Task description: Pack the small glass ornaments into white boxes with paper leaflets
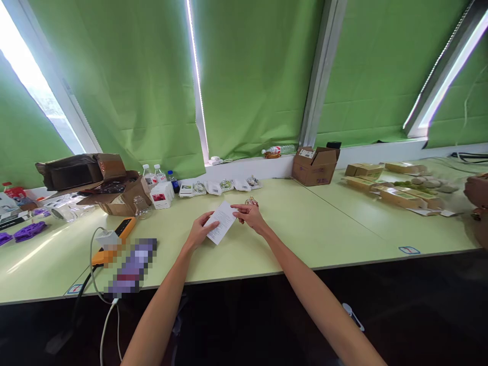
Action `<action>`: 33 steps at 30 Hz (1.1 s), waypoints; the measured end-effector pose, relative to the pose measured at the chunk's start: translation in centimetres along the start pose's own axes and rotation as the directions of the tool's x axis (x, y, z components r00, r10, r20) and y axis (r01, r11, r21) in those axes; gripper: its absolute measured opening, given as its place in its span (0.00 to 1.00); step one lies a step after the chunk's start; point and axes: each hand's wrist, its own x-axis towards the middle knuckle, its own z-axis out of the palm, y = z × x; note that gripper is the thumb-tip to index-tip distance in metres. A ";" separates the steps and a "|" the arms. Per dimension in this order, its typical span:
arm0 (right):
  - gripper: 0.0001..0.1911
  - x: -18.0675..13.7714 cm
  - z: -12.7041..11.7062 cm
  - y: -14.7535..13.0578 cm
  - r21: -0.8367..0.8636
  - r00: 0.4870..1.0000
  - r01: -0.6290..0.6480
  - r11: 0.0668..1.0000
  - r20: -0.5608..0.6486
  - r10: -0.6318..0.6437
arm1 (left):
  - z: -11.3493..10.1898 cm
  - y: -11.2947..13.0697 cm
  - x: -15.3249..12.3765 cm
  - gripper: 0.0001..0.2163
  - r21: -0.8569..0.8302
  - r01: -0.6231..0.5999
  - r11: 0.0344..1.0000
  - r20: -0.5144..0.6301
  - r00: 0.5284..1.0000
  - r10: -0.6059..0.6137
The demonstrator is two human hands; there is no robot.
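Note:
A small white printed paper slip is held above the pale green table. My left hand grips its lower left edge, thumb on top. My right hand pinches the slip's upper right corner with fingers curled. Just behind my right hand a small gold-coloured object rests on the table, partly hidden by the fingers.
A row of small white packets lies behind the slip. Open cardboard boxes, water bottles, an orange device with cable and flat tan boxes stand around. Another person's hand shows at the right edge.

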 end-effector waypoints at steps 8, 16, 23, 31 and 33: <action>0.29 -0.1 0.1 -0.1 -0.026 1.000 -0.001 1.000 -0.012 0.000 | 0.1 0.1 0.0 0.28 0.000 -0.002 1.000 0.005 1.000 0.002; 0.30 -0.1 0.1 -0.4 -0.039 1.000 0.004 0.999 -0.026 -0.005 | 0.1 0.1 0.0 0.28 -0.008 -0.004 1.000 -0.001 1.000 0.004; 0.29 -0.3 0.2 -0.4 -0.037 1.000 0.006 0.999 -0.006 -0.006 | 0.1 0.0 0.0 0.28 -0.001 -0.013 1.000 -0.002 1.000 0.013; 0.29 -0.3 0.2 -0.5 -0.052 1.000 0.003 0.999 0.005 -0.003 | 0.0 0.0 0.0 0.28 0.012 0.002 1.000 0.011 1.000 -0.002; 0.29 -0.3 0.3 -0.6 -0.051 1.000 0.004 0.999 -0.003 -0.004 | 0.0 0.0 0.0 0.28 0.007 0.001 1.000 0.011 1.000 -0.001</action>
